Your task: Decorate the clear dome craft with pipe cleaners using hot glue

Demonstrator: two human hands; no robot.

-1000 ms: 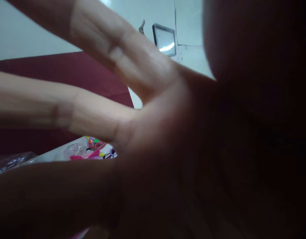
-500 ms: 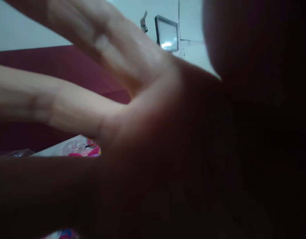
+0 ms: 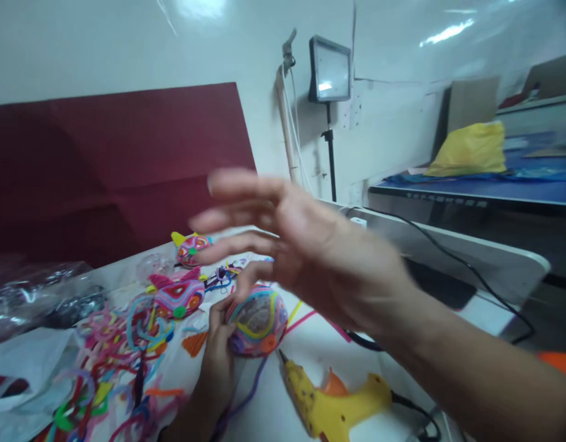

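My left hand (image 3: pixel 217 359) is closed on the left side of a colourful mask-like craft piece (image 3: pixel 261 320), ringed with pink, yellow and blue strips around a grey middle. Above it, my right hand (image 3: pixel 283 233) is raised with its fingers spread, blurred by motion and holding nothing. A yellow glue gun (image 3: pixel 333 402) lies on the white table below my right forearm, its nozzle pointing toward the piece. Two decorated masks, a pink-eared one (image 3: pixel 179 294) and a yellow-eared one (image 3: pixel 191 248), lie farther back on the left.
Loose coloured pipe cleaners (image 3: pixel 112 350) spread over the table's left side, beside clear plastic bags (image 3: pixel 38 301). A black cable (image 3: pixel 449 252) crosses the right edge. Behind stand a dark red board (image 3: pixel 126 166) and a lamp (image 3: pixel 331 70); a yellow bag (image 3: pixel 469 150) lies on another table.
My right hand, which filled most of the view close to the camera, has moved away and down over the table. The craft piece in my left hand and the glue gun now show.
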